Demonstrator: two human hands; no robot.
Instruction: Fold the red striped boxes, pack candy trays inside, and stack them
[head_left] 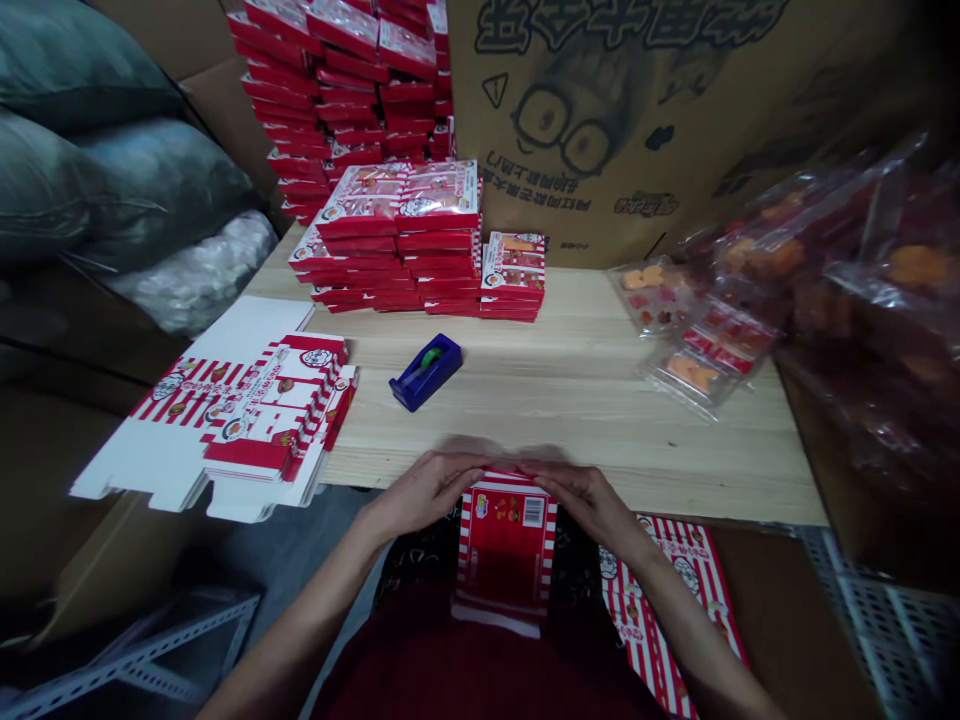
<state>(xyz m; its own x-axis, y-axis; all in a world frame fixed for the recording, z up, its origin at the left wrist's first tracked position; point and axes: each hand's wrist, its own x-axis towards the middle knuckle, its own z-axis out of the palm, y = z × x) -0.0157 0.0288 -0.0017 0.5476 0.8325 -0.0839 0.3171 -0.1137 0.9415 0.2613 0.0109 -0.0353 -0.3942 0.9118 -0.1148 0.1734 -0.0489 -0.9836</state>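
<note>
A red box with white-striped edges and a barcode [507,545] is held in front of my body, at the table's near edge. My left hand [433,488] grips its far left corner, fingers closed along the top edge. On the far right corner, my right hand [586,500] is closed in the same way, and the fingertips of both hands nearly meet. A white flap sticks out at the end nearest me. Beyond my hands, a blue tape dispenser [426,372] with a green core lies on the table.
Flat printed box blanks [247,420] overhang the table's left edge. Stacked red boxes [405,235] stand at the back, before a large cardboard carton [615,130]. Clear bags of small pieces [690,375] pile up at right. More striped blanks [697,570] lie below, right of my lap.
</note>
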